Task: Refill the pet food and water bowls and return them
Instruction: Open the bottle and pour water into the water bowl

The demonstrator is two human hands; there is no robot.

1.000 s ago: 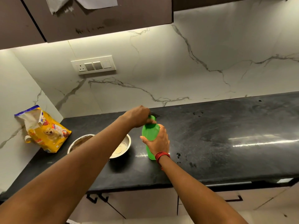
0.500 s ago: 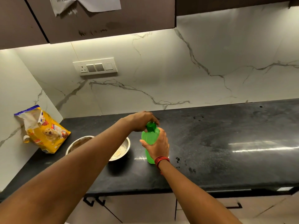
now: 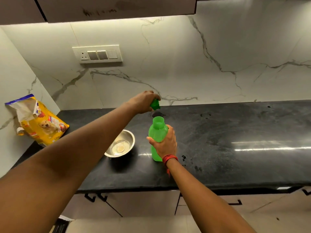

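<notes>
A green plastic bottle (image 3: 157, 132) stands upright on the black countertop (image 3: 235, 132), its neck uncovered. My right hand (image 3: 165, 142) is wrapped around its body. My left hand (image 3: 144, 101) is raised above and behind the bottle, holding the green cap (image 3: 155, 104) clear of the neck. A steel bowl (image 3: 122, 144) sits just left of the bottle, partly hidden by my left forearm. A yellow pet food bag (image 3: 40, 123), torn at the top, leans in the left corner against the wall.
White marble wall with a switch panel (image 3: 98, 54) behind the counter. Dark upper cabinets (image 3: 101, 7) hang overhead. Lower cabinet doors (image 3: 143, 202) with black handles sit below the counter's front edge. Dark spots mark the countertop near the bottle.
My left hand has lifted the cap off the bottle and moved it up and back. The bottle and my right hand stay in place. The camera has tilted slightly.
</notes>
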